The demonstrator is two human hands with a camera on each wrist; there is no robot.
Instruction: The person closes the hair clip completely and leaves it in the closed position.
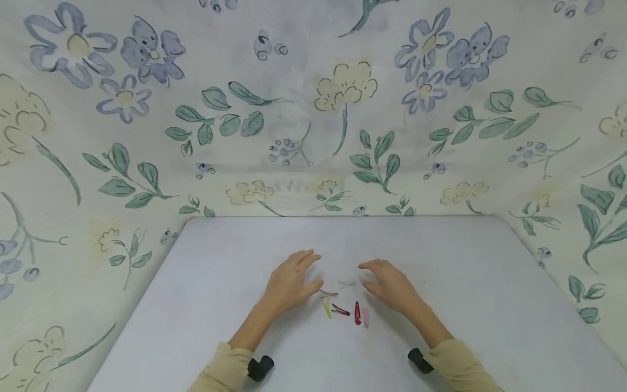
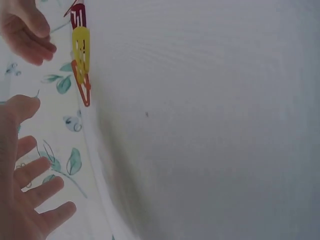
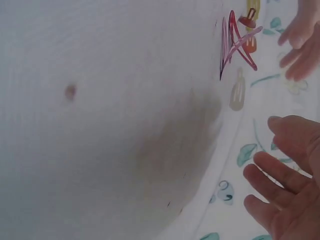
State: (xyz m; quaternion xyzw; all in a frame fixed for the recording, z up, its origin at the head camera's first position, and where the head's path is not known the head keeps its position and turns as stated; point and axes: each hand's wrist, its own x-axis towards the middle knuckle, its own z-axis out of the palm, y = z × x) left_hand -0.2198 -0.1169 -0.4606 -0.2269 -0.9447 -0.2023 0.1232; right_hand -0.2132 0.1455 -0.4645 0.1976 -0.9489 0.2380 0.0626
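Several snap hair clips lie loosely grouped on the white table, between my two hands. In the head view I see a yellow clip (image 1: pixel 326 308), a dark red clip (image 1: pixel 340 310), a red clip (image 1: pixel 357 313), a pink clip (image 1: pixel 366 318), an orange-brown clip (image 1: pixel 330 293) and a pale beige clip (image 1: pixel 346 283). My left hand (image 1: pixel 292 280) is left of the group, fingers spread and holding nothing, its thumb closest to the orange-brown clip. Opposite it, my right hand (image 1: pixel 393 286) has loosely bent fingers and nothing in them, with the beige clip nearest.
The white tabletop (image 1: pixel 470 261) spreads around the hands and clips. Behind it and at both sides hangs a flower-printed cloth (image 1: pixel 303 109). Black wrist devices (image 1: pixel 260 368) sit at both sleeve cuffs.
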